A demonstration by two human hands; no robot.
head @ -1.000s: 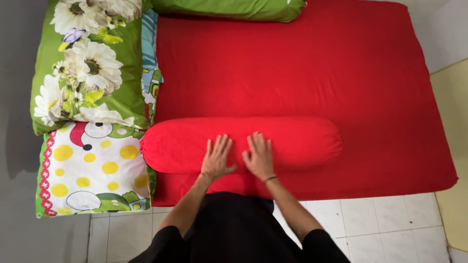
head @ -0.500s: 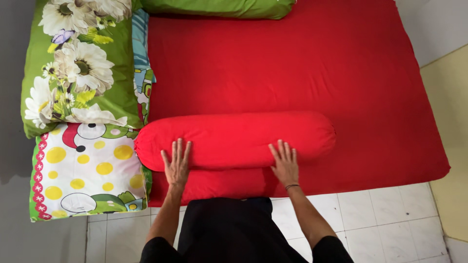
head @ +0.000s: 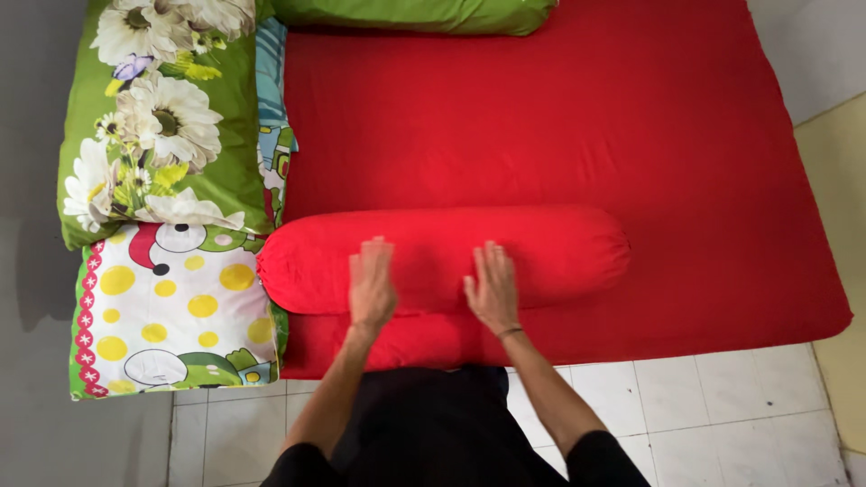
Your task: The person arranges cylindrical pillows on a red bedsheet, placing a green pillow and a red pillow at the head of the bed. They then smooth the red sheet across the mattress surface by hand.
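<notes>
Head view, looking down on a bed with a red sheet (head: 541, 117). A long red bolster (head: 559, 248) lies crosswise near the front edge of the bed, its left end touching a white pillow with yellow dots (head: 171, 311). Left hand (head: 372, 287): flat, palm down, fingers together and stretched out, resting on the near side of the bolster, left of its middle; slightly blurred. Right hand (head: 492, 289): also flat and palm down, fingers loosely spread, on the bolster just right of its middle; a thin dark band sits at the wrist. Neither hand grips anything; both lie open on the fabric, near each other but apart. A green pillow with white flowers (head: 162, 117) lies behind the dotted one, overlapping it. Another green pillow (head: 415, 13) lies along the far edge of the bed. White floor tiles (head: 704, 406) show in front of the bed.
</notes>
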